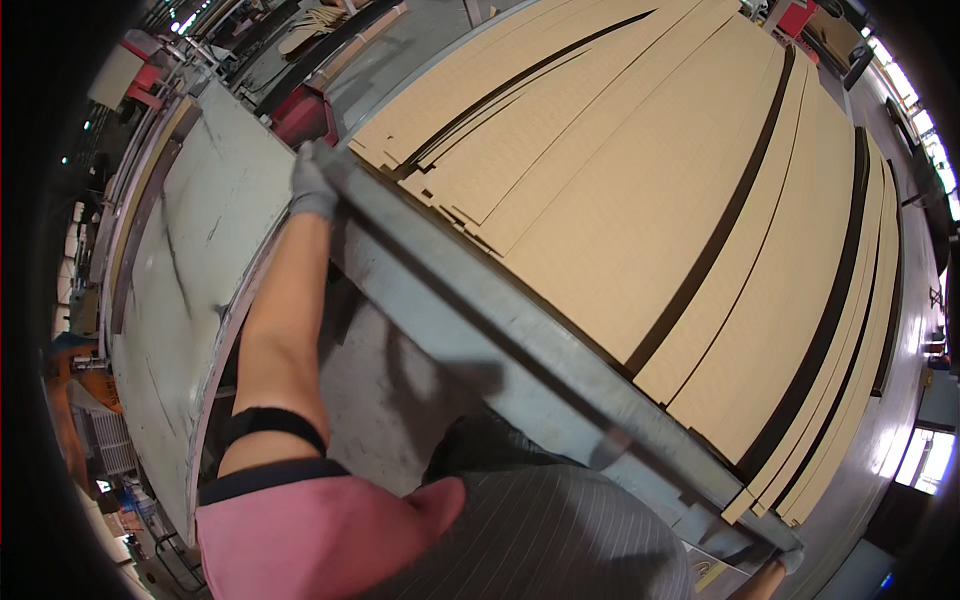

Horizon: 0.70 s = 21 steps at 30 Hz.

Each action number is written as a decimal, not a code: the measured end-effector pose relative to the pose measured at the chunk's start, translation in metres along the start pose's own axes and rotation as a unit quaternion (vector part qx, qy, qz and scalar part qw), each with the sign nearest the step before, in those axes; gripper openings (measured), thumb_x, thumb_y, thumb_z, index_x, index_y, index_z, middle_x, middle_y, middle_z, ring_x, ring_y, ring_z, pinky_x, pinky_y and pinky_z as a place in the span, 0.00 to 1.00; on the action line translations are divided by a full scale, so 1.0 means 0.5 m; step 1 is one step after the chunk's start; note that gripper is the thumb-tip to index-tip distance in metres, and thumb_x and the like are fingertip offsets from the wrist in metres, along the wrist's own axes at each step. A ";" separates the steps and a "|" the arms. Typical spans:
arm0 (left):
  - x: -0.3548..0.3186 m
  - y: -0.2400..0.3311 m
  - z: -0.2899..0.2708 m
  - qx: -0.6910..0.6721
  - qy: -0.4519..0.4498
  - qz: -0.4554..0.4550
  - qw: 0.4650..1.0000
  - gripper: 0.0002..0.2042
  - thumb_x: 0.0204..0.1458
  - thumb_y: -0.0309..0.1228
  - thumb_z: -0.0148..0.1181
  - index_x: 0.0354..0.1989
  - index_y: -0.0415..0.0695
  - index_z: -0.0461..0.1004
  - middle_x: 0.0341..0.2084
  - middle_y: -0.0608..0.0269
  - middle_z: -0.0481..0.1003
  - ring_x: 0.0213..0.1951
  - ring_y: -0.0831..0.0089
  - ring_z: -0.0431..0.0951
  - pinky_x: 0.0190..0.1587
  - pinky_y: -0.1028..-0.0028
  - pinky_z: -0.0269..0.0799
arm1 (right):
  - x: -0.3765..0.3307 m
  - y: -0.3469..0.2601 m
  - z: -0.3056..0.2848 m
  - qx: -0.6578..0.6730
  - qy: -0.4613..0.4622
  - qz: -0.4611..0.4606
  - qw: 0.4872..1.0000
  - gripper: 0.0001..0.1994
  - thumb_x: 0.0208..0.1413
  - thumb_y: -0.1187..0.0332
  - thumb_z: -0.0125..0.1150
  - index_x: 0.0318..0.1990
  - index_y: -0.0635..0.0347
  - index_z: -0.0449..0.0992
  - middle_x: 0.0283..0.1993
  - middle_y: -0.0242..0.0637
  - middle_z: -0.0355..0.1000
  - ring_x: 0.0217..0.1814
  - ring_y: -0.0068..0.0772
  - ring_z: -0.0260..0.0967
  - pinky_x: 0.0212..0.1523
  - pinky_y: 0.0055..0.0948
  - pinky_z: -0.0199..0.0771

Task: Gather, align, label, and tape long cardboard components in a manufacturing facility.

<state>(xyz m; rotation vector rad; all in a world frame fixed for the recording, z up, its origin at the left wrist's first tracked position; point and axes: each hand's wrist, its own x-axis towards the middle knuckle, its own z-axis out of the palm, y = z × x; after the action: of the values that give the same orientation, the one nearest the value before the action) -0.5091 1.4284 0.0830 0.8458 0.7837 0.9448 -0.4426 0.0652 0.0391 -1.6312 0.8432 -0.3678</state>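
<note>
The left hand (312, 185), in a grey work glove, is stretched far out toward ten o'clock and is closed around the far end of a long grey metal bar (500, 330). The right hand (790, 560), also gloved in grey, shows only a little at five o'clock, at the near end of the same bar; it touches the bar, but I cannot tell if the fingers are closed on it. The two hands are well apart, one at each end. The bar runs diagonally from ten o'clock to five o'clock and lies against the edge of a wide stack of tan cardboard sheets (650, 180), which fills the view toward one o'clock. At nine o'clock, just beside the left forearm, stands a scratched grey metal table (190, 270).
</note>
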 end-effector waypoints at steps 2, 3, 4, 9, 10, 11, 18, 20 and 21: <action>-0.019 -0.015 0.036 -0.101 -0.075 -0.039 0.991 0.21 0.57 0.46 0.47 0.48 0.40 0.70 0.42 0.57 0.73 0.44 0.64 0.73 0.50 0.66 0.68 | 0.024 -0.002 -0.007 0.013 -0.020 0.026 0.999 0.20 0.57 0.67 0.38 0.46 0.72 0.73 0.47 0.50 0.72 0.46 0.47 0.71 0.47 0.39 0.73; 0.008 -0.020 0.024 -0.097 -0.074 -0.041 0.992 0.21 0.57 0.46 0.47 0.48 0.40 0.70 0.42 0.57 0.73 0.44 0.64 0.73 0.50 0.66 0.68 | 0.029 -0.005 -0.004 0.019 -0.056 0.055 0.997 0.20 0.57 0.67 0.38 0.49 0.71 0.71 0.48 0.49 0.72 0.48 0.47 0.70 0.48 0.40 0.73; 0.044 -0.020 -0.013 0.033 0.003 0.037 0.999 0.21 0.58 0.45 0.46 0.49 0.40 0.70 0.43 0.57 0.73 0.45 0.63 0.73 0.51 0.65 0.68 | 0.032 -0.006 0.008 0.022 -0.099 0.088 0.991 0.20 0.58 0.67 0.39 0.52 0.70 0.69 0.49 0.49 0.72 0.50 0.47 0.70 0.49 0.40 0.72; -0.099 0.030 0.040 -0.104 -0.080 -0.049 0.990 0.20 0.58 0.47 0.43 0.47 0.45 0.71 0.46 0.57 0.73 0.48 0.62 0.71 0.52 0.62 0.67 | -0.071 0.023 0.075 -0.003 -0.011 0.060 0.998 0.20 0.57 0.67 0.40 0.51 0.70 0.71 0.47 0.47 0.72 0.47 0.45 0.71 0.47 0.38 0.72; -0.023 0.023 -0.048 -0.090 -0.061 0.027 0.994 0.20 0.58 0.46 0.42 0.48 0.45 0.70 0.47 0.56 0.72 0.49 0.62 0.70 0.53 0.61 0.66 | -0.067 0.019 0.099 -0.004 -0.018 0.057 0.998 0.19 0.57 0.67 0.40 0.51 0.69 0.71 0.46 0.47 0.73 0.46 0.44 0.71 0.47 0.38 0.72; 0.000 0.004 -0.041 -0.027 -0.004 0.032 0.999 0.21 0.58 0.46 0.42 0.51 0.44 0.69 0.48 0.57 0.71 0.51 0.61 0.70 0.54 0.61 0.66 | -0.075 0.010 0.095 -0.012 -0.014 0.052 0.998 0.19 0.57 0.67 0.41 0.50 0.69 0.71 0.46 0.46 0.73 0.46 0.44 0.71 0.46 0.38 0.72; 0.009 0.003 -0.061 -0.012 0.008 0.017 1.000 0.19 0.58 0.41 0.44 0.48 0.39 0.70 0.43 0.57 0.73 0.45 0.62 0.72 0.48 0.64 0.68 | -0.127 -0.032 -0.010 -0.199 -0.050 -0.050 0.977 0.18 0.57 0.67 0.43 0.48 0.68 0.73 0.43 0.44 0.74 0.42 0.40 0.72 0.43 0.35 0.73; 0.055 0.055 -0.128 -0.028 -0.288 -0.021 0.957 0.20 0.58 0.42 0.42 0.49 0.39 0.70 0.46 0.55 0.72 0.48 0.57 0.70 0.52 0.59 0.65 | -0.138 -0.036 0.008 -0.125 -0.044 -0.022 0.991 0.18 0.56 0.66 0.42 0.45 0.67 0.74 0.40 0.45 0.74 0.39 0.42 0.72 0.41 0.37 0.74; 0.067 0.103 -0.157 -0.134 -0.583 -0.085 0.797 0.21 0.58 0.43 0.40 0.50 0.40 0.69 0.49 0.53 0.71 0.51 0.52 0.68 0.56 0.55 0.61 | -0.166 -0.003 0.071 0.034 -0.007 0.046 0.998 0.17 0.55 0.66 0.41 0.43 0.66 0.75 0.37 0.45 0.74 0.35 0.43 0.72 0.40 0.38 0.74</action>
<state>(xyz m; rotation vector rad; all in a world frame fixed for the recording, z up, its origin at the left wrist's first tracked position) -0.5821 1.4964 0.0862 0.8930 -0.3527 0.2152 -0.4759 0.1487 0.0490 -1.5248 0.8828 -0.3184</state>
